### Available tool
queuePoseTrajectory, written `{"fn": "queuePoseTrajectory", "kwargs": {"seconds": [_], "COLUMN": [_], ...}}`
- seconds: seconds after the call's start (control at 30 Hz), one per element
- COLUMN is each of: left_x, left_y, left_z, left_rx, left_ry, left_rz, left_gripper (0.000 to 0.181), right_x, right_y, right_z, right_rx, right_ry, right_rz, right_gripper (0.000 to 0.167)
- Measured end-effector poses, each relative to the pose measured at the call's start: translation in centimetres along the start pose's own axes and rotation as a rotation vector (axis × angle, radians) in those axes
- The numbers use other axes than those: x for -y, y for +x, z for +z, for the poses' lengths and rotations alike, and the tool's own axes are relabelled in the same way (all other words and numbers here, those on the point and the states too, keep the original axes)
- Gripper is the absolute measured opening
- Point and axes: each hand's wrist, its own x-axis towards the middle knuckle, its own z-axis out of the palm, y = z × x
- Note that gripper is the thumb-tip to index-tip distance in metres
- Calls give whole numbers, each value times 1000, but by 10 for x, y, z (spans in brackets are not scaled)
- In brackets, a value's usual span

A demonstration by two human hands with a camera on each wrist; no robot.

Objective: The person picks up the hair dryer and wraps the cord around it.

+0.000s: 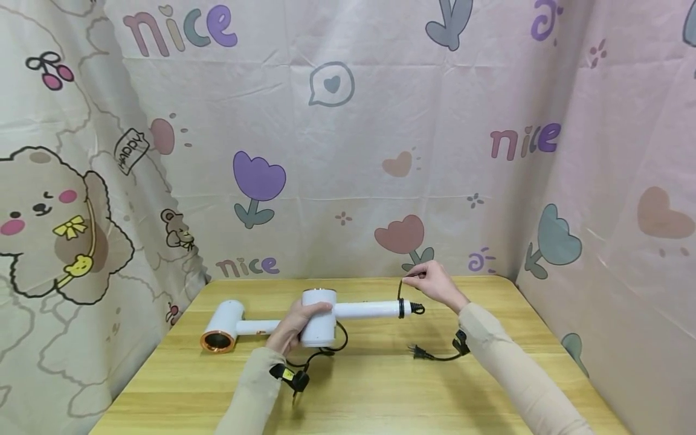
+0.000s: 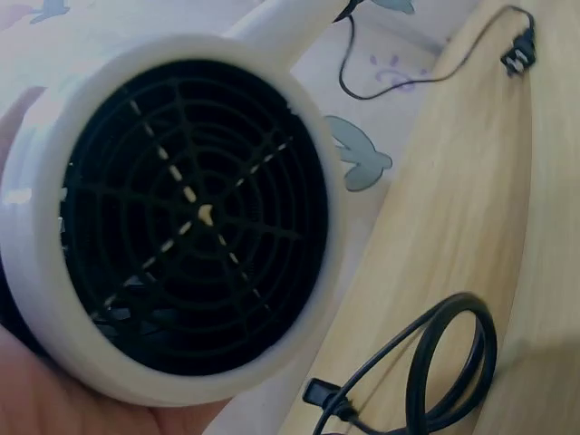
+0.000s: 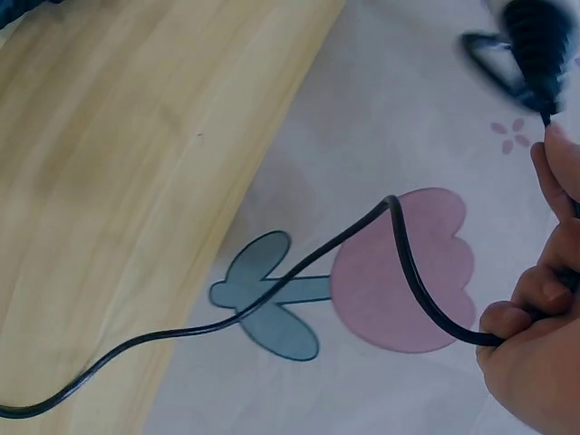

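Observation:
A white hair dryer (image 1: 319, 320) is held above the table by my left hand (image 1: 293, 326), fingers and thumb round its head. Its grille (image 2: 204, 216) fills much of the left wrist view. The handle (image 1: 370, 310) points right, with black cord wound round its end. My right hand (image 1: 435, 284) pinches the black cord (image 1: 400, 290) just above and right of the handle's end. In the right wrist view the fingers of my right hand (image 3: 544, 317) curl round the cord (image 3: 417, 281), which trails to the left.
A second white hair dryer (image 1: 229, 320) with a copper-coloured rim lies on the wooden table (image 1: 359, 393) at the left. A black two-pin plug (image 1: 418, 351) is below my right hand. Looped black cord (image 2: 453, 362) lies under the held dryer. Patterned curtains stand behind and at both sides.

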Motion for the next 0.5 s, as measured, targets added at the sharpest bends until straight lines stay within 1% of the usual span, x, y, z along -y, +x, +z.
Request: {"fn": "queuePoseTrajectory", "kwargs": {"seconds": [0.1, 0.23, 0.33, 0.4, 0.5], "left_x": [-2, -4, -6, -9, -13], "left_y": [0, 0, -2, -3, -4], "left_z": [2, 7, 10, 12, 16], "left_rx": [-24, -69, -104, -127, -173], "left_ry": [-5, 2, 34, 66, 101], "left_rz": [32, 43, 47, 67, 95], "left_gripper": [70, 69, 70, 72, 74], "right_x": [7, 15, 20, 23, 26], "right_y": [-1, -5, -9, -10, -12], "right_z": [0, 3, 6, 7, 7], "right_rx": [-23, -61, -103, -131, -162], "right_ry": [-15, -67, -125, -151, -161], "right_rz": [-5, -5, -5, 0, 10], "right_gripper": [18, 17, 14, 15, 17]}}
